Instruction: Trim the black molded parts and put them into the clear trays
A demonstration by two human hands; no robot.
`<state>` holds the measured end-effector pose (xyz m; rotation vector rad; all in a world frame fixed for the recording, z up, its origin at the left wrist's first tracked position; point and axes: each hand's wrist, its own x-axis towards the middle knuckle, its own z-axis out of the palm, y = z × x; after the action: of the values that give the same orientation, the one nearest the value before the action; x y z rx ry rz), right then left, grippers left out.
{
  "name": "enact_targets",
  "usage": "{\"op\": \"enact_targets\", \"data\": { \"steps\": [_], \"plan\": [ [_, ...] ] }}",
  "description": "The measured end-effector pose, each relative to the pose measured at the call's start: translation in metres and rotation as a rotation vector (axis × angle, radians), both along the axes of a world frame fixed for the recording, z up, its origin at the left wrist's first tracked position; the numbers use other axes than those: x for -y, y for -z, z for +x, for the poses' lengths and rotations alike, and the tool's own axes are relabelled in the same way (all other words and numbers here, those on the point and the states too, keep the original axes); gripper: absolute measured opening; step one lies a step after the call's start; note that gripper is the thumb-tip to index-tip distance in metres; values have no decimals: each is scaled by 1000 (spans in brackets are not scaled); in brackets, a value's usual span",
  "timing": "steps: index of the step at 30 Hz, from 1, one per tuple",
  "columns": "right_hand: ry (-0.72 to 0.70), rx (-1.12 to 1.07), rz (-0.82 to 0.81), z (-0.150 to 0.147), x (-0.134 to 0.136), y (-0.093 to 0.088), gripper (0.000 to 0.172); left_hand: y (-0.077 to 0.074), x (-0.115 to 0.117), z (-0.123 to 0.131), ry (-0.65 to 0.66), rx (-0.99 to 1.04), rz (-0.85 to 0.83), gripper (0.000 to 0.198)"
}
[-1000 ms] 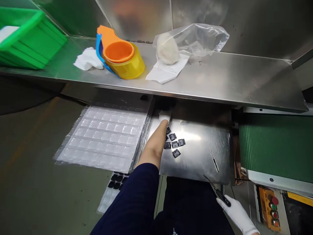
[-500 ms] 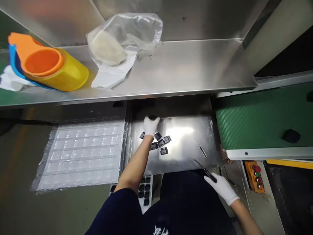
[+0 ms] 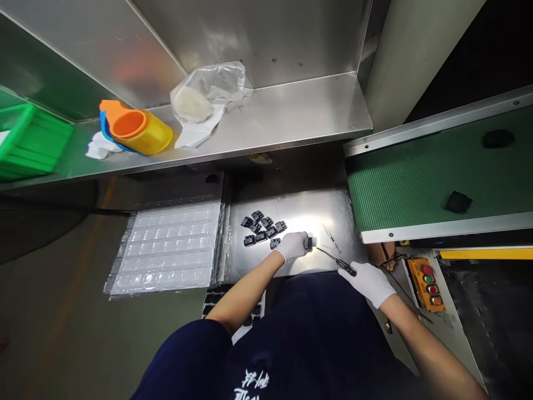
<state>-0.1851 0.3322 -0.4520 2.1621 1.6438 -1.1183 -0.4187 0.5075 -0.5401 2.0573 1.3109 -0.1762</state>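
Note:
In my gloved left hand (image 3: 292, 246), the fingers are closed on a small black plastic part (image 3: 308, 243) above the steel worktop (image 3: 258, 266). My gloved right hand (image 3: 368, 280) grips a slim tool (image 3: 345, 266) by its black handle. The tool's long thin metal blade points left, its tip close to the black part; whether they touch I cannot tell. Left of my left hand lies a loose cluster of several similar black plastic parts (image 3: 261, 236). A thin silvery tool (image 3: 332, 239) rests on the worktop beyond the blade.
Clear plastic trays (image 3: 166, 244) are stacked at the left. A green conveyor belt (image 3: 395, 189) carrying black pieces runs at the right, above an orange button box (image 3: 427, 284). The steel shelf (image 3: 291, 125) holds orange and yellow cups (image 3: 156, 133), a plastic bag (image 3: 225, 78) and a green bin (image 3: 37, 139).
My left hand has moved from the back of the parts cluster right and nearer to me, now with a black part. The right hand has raised the tool towards it. The camera view has shifted.

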Motion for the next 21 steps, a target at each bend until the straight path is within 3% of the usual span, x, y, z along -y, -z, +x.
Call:
{"op": "enact_targets", "data": {
  "steps": [5,9,13,21],
  "plan": [
    [-66,47,-3,0,6,-4,61,-6,18,4,125,-31,30,32],
    [-81,42,-1,-3,7,-8,59,-8,31,3,151,-28,42,31],
    [-48,52,8,-3,9,-12,63,-9,41,-3,108,-24,40,34],
    [-119,20,-5,-8,17,-10,51,-9,50,-25,-70,45,-11,40]
  ]
}}
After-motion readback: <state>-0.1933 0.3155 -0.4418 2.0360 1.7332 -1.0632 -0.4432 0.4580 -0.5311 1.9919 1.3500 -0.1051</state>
